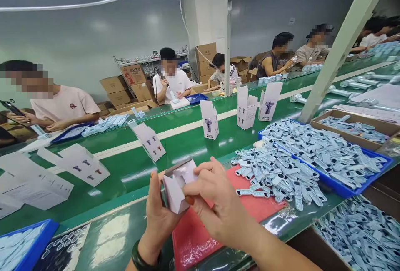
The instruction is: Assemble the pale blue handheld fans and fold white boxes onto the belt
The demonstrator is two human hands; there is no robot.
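A small white carton with loose flaps sits in my left hand, whose fingers and thumb wrap round its side. My right hand has its fingertips on the flaps at the carton's open end, pinching or pressing them. What lies inside the carton I cannot make out. Below both hands is a red sheet on the bench. Light-blue plastic parts lie heaped on its far right part.
White printed cartons with raised flaps stand along the green conveyor belt. A blue tray heaped with blue parts is at right, another blue tray at lower left. A slanted post rises at right. Several people sit across the belt.
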